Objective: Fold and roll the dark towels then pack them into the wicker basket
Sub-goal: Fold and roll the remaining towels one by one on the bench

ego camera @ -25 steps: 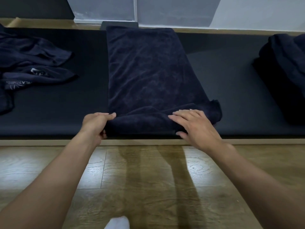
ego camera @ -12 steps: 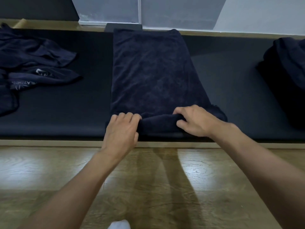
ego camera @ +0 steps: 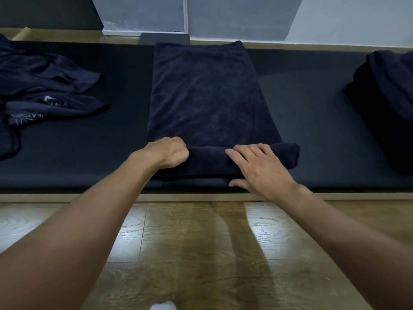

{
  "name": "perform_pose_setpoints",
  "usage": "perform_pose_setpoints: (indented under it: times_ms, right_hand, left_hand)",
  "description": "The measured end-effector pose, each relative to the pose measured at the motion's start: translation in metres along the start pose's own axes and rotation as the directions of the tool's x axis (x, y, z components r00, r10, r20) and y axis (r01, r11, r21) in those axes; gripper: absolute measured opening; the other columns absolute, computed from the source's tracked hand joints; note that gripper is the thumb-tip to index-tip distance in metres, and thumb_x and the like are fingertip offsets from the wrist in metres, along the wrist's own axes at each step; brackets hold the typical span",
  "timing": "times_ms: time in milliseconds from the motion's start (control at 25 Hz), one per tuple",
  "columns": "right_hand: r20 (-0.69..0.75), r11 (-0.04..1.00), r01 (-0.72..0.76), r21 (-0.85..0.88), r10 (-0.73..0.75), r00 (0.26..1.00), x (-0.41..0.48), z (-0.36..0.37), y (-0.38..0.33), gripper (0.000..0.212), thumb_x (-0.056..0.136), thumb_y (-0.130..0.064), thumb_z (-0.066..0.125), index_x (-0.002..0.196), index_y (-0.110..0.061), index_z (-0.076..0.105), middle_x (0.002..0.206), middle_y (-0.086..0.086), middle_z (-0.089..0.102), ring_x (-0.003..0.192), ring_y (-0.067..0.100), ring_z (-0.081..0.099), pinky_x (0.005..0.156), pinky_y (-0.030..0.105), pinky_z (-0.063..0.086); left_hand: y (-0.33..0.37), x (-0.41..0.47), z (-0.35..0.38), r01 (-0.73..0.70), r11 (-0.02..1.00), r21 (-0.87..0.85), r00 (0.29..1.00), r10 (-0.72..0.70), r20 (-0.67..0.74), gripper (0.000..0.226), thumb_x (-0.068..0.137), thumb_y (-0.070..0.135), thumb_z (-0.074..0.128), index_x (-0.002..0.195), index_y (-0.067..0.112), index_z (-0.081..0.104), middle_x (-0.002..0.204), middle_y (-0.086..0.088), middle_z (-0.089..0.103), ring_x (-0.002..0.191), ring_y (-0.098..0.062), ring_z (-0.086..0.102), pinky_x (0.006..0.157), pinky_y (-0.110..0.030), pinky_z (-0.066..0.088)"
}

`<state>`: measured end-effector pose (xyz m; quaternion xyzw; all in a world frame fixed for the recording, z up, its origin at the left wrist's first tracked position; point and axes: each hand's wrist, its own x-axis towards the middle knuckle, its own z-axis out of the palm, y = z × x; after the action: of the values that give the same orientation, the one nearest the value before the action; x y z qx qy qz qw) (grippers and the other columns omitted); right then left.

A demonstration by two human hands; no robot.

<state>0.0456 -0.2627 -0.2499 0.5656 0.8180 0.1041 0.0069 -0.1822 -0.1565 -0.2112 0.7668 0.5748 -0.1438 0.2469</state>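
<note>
far left: loose dark towels (ego camera: 44, 86) lie crumpled on the black mat (ego camera: 89, 153), one showing pale printed lettering. left of centre: the left hand (ego camera: 169, 152) is knuckles up, its fingers curled onto the left end of the roll (ego camera: 207, 158). centre: the folded towel (ego camera: 207, 92) lies flat as a long strip running from the far edge of the mat toward the person, its near end turned up into that roll, which lies crosswise close to the mat's near edge. right of centre: the right hand (ego camera: 257, 166) rests flat on top of the roll, fingers straight and spread, thumb out on the near side, grasping nothing. far right: a dark heap of towels (ego camera: 388, 97) sits on the mat, well apart from the roll. the wooden floor (ego camera: 201, 242) lies nearest the person.
</note>
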Motion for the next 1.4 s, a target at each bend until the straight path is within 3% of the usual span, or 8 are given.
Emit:
perform_pose_setpoints:
  times_ms: [200, 440, 680, 800, 1000, 1160, 1280, 1400]
  right_hand:
    - [0.142, 0.969, -0.107, 0.224, 0.077, 0.987, 0.03, -0.008, 0.011, 0.048, 0.092, -0.049, 0.058, 0.133, -0.026, 0.05, 0.12, -0.004, 0.059, 0.111, 0.02, 0.054, 0.095, 0.036, 0.034]
    - [0.58, 0.669, -0.401, 0.626, -0.056, 0.812, 0.067, -0.038, 0.041, 0.031, 0.083, -0.038, 0.075, 0.11, -0.03, 0.063, 0.1, -0.008, 0.065, 0.1, 0.017, 0.062, 0.091, 0.032, 0.047]
    - [0.332, 0.999, 0.004, 0.05, -0.02, 0.943, 0.064, -0.03, 0.009, 0.086, 0.078, -0.036, 0.069, 0.149, -0.021, 0.023, 0.133, 0.004, 0.042, 0.119, 0.026, 0.046, 0.096, 0.046, 0.04]
    - [0.26, 1.0, 0.017, 0.003, -0.017, 0.966, 0.063, -0.025, 0.006, 0.065, 0.079, -0.031, 0.064, 0.135, -0.02, 0.032, 0.12, 0.003, 0.051, 0.108, 0.026, 0.053, 0.084, 0.04, 0.037]
    - [0.562, 0.926, -0.209, 0.314, -0.004, 0.827, 0.096, -0.039, 0.021, 0.065, 0.077, -0.016, 0.058, 0.139, -0.026, 0.041, 0.107, 0.004, 0.059, 0.094, 0.024, 0.056, 0.074, 0.031, 0.038]
    - [0.738, 0.848, -0.377, 0.372, -0.024, 0.674, 0.111, -0.049, 0.014, 0.069, 0.07, -0.005, 0.062, 0.136, -0.018, 0.047, 0.093, -0.004, 0.051, 0.084, 0.016, 0.051, 0.061, 0.026, 0.038]
    - [0.505, 0.943, -0.16, 0.292, -0.01, 0.863, 0.092, -0.045, 0.011, 0.058, 0.075, -0.026, 0.064, 0.128, -0.019, 0.042, 0.105, -0.001, 0.054, 0.1, 0.022, 0.055, 0.075, 0.033, 0.042]
    - [0.22, 0.992, 0.062, -0.109, -0.037, 0.975, 0.059, -0.024, 0.0, 0.09, 0.072, -0.045, 0.066, 0.148, -0.017, 0.025, 0.125, 0.005, 0.05, 0.109, 0.027, 0.052, 0.088, 0.043, 0.04]
  left_hand:
    - [0.008, -0.039, 0.055, -0.139, 0.904, 0.405, 0.753, 0.362, -0.549, 0.053, 0.076, 0.027, 0.052, 0.128, 0.015, 0.054, 0.122, -0.01, 0.06, 0.108, -0.031, 0.056, 0.098, -0.049, 0.037]
    - [0.013, -0.025, 0.051, -0.071, 0.901, 0.427, 0.833, 0.289, -0.472, 0.053, 0.079, 0.006, 0.058, 0.131, 0.016, 0.049, 0.114, -0.007, 0.062, 0.101, -0.029, 0.057, 0.092, -0.046, 0.041]
    - [0.017, 0.017, -0.019, -0.154, 0.986, 0.067, 0.988, 0.153, 0.018, 0.038, 0.085, 0.007, 0.044, 0.115, 0.026, 0.059, 0.121, -0.007, 0.062, 0.11, -0.029, 0.058, 0.095, -0.041, 0.046]
    - [0.031, 0.029, -0.033, -0.149, 0.978, 0.15, 0.98, 0.125, 0.154, 0.041, 0.088, 0.01, 0.046, 0.127, 0.019, 0.054, 0.128, -0.008, 0.058, 0.113, -0.028, 0.056, 0.099, -0.04, 0.046]
    - [0.027, -0.01, 0.022, -0.2, 0.729, 0.655, 0.866, 0.444, -0.23, 0.093, 0.079, 0.032, 0.063, 0.152, 0.017, 0.008, 0.132, -0.006, 0.041, 0.113, -0.028, 0.048, 0.094, -0.044, 0.037]
    - [0.022, -0.001, 0.027, -0.178, 0.792, 0.585, 0.846, 0.426, -0.32, 0.068, 0.079, 0.033, 0.061, 0.138, 0.017, 0.031, 0.119, -0.005, 0.053, 0.103, -0.027, 0.052, 0.089, -0.043, 0.037]
    - [0.028, 0.015, 0.009, -0.266, 0.898, 0.351, 0.902, 0.36, -0.239, 0.04, 0.078, 0.026, 0.061, 0.114, 0.018, 0.046, 0.104, -0.003, 0.062, 0.091, -0.025, 0.057, 0.078, -0.038, 0.036]
    - [0.03, 0.035, -0.02, -0.234, 0.968, 0.093, 0.969, 0.225, 0.099, 0.045, 0.066, 0.017, 0.066, 0.11, 0.02, 0.057, 0.092, -0.002, 0.065, 0.082, -0.021, 0.06, 0.066, -0.033, 0.044]
